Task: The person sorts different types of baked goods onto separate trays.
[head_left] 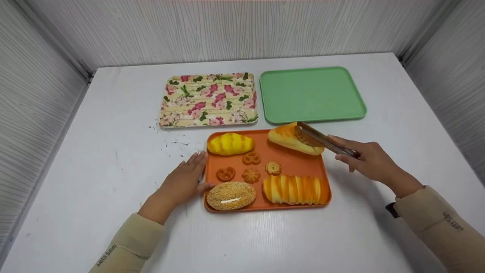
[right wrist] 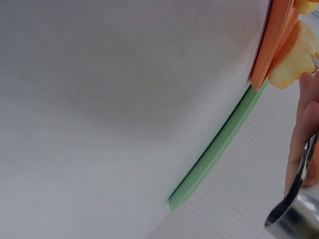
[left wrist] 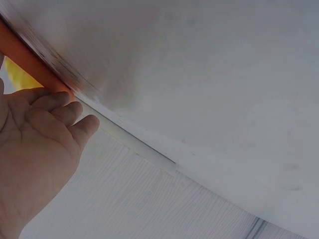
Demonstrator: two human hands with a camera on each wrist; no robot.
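From where I stand, the eye goes to the wedge-shaped bread (head_left: 284,139) at the far right corner of the orange tray (head_left: 299,163). Its top is baked a warm orange-gold, while the side facing the person is pale cream, smooth and softly rounded along its lower edge. One end comes up to the tray's far rim; the other points toward the right rim. I cannot tell whether it rests on the tray or is lifted slightly.

The metal tongs (head_left: 333,145) lie against it, one broad, rounded head covering part of the bread's right half. The right hand (head_left: 373,161) grips their shiny handles, fingers and thumb closed around them. The left hand (head_left: 183,180) lies with its fingers extended along the tray's left edge, grasping nothing.

Also on the tray are a bright yellow bun (head_left: 231,144), a crumb-coated roll (head_left: 231,196), a ridged golden loaf (head_left: 295,189) and four small brown biscuits (head_left: 251,175). Beyond sit a floral tray (head_left: 208,100) and a green tray (head_left: 314,94).
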